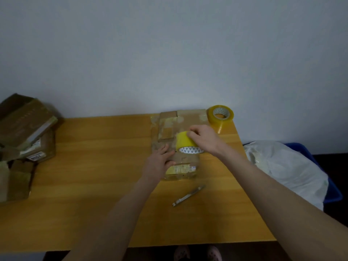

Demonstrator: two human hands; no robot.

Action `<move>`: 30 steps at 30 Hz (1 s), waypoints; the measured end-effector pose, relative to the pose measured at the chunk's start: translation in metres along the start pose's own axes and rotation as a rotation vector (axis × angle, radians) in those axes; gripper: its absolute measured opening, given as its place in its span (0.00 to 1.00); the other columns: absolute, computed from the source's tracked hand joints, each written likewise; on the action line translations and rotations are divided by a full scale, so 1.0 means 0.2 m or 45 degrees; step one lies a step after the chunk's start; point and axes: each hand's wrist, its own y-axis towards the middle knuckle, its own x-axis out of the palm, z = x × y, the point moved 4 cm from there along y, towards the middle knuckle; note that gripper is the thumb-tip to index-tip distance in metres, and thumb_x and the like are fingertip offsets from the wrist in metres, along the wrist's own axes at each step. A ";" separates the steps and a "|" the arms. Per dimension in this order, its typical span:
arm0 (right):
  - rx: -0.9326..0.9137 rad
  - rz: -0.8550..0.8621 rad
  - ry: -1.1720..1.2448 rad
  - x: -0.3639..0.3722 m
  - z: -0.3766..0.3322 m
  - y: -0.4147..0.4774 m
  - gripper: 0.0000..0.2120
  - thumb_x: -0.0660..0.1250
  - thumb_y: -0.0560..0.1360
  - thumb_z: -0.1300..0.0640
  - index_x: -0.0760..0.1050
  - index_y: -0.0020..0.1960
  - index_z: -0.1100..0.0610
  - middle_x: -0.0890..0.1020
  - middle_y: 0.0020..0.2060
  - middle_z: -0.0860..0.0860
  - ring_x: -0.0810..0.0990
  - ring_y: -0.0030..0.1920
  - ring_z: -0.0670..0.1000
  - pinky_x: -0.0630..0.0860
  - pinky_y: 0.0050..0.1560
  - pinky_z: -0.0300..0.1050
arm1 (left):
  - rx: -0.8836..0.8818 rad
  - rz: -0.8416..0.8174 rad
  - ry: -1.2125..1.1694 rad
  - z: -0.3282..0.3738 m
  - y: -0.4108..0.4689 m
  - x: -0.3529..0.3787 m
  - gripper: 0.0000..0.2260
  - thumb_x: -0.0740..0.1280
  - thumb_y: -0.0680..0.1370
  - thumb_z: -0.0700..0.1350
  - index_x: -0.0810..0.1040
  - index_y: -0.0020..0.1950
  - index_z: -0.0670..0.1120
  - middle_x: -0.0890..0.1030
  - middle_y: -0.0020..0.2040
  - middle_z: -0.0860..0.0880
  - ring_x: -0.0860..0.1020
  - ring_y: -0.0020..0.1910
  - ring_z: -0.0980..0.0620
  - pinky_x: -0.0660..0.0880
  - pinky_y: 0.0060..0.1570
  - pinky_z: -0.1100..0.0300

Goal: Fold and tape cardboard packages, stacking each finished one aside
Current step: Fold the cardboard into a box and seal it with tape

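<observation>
A flattened cardboard package [180, 127] lies on the wooden table [94, 166] right of centre, patched with old tape. My left hand [160, 159] presses flat on its near part with straight fingers. My right hand [202, 137] grips a yellow tape roll [185, 143] held on its edge over the package's middle. A folded, taped section with a white label [181, 169] sits at the package's near end, just right of my left hand.
A second yellow tape roll [220, 114] stands at the table's back right corner. A metal utility knife [188, 195] lies in front of the package. A pile of cardboard packages [24, 132] is at the far left. A blue bin with a white bag [288, 166] stands right of the table.
</observation>
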 end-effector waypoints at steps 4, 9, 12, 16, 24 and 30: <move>0.024 -0.063 -0.169 0.09 0.02 0.11 0.10 0.58 0.81 0.53 0.76 0.45 0.52 0.79 0.42 0.51 0.78 0.48 0.57 0.67 0.41 0.43 | -0.020 -0.006 -0.104 -0.03 0.00 -0.02 0.27 0.69 0.75 0.51 0.70 0.71 0.44 0.68 0.72 0.48 0.63 0.73 0.52 0.57 0.71 0.62; -0.046 -0.077 -0.075 0.11 0.02 0.17 0.11 0.61 0.80 0.50 0.74 0.59 0.54 0.79 0.55 0.50 0.76 0.52 0.50 0.68 0.47 0.42 | -0.006 0.013 -0.153 -0.06 -0.02 -0.05 0.27 0.70 0.74 0.50 0.70 0.71 0.43 0.69 0.71 0.48 0.66 0.72 0.51 0.59 0.69 0.63; -0.108 -0.233 -0.116 0.12 0.01 0.17 0.18 0.68 0.75 0.47 0.74 0.61 0.52 0.76 0.54 0.47 0.73 0.54 0.48 0.68 0.49 0.42 | -0.022 0.047 -0.157 -0.04 -0.02 -0.06 0.25 0.71 0.74 0.50 0.72 0.69 0.43 0.72 0.69 0.46 0.68 0.70 0.50 0.62 0.68 0.62; -0.166 -0.388 -0.165 0.11 0.01 0.21 0.25 0.72 0.72 0.48 0.72 0.67 0.51 0.76 0.63 0.51 0.73 0.59 0.50 0.70 0.54 0.42 | -0.051 0.047 -0.148 -0.05 -0.02 -0.06 0.24 0.71 0.74 0.49 0.72 0.69 0.44 0.71 0.70 0.47 0.68 0.71 0.52 0.61 0.67 0.65; -0.073 -0.356 -0.022 0.14 0.01 0.24 0.23 0.73 0.72 0.49 0.69 0.62 0.52 0.75 0.53 0.50 0.75 0.48 0.49 0.75 0.42 0.40 | -0.430 0.160 -0.705 -0.06 0.00 -0.10 0.13 0.68 0.77 0.41 0.80 0.60 0.47 0.81 0.48 0.54 0.77 0.47 0.59 0.75 0.46 0.67; -0.090 -0.373 -0.048 0.16 -0.01 0.25 0.25 0.74 0.71 0.47 0.69 0.62 0.52 0.74 0.53 0.49 0.74 0.48 0.48 0.71 0.39 0.38 | -0.849 0.270 -1.193 -0.01 0.07 -0.15 0.11 0.66 0.78 0.51 0.79 0.38 0.47 0.79 0.39 0.48 0.75 0.41 0.51 0.69 0.41 0.58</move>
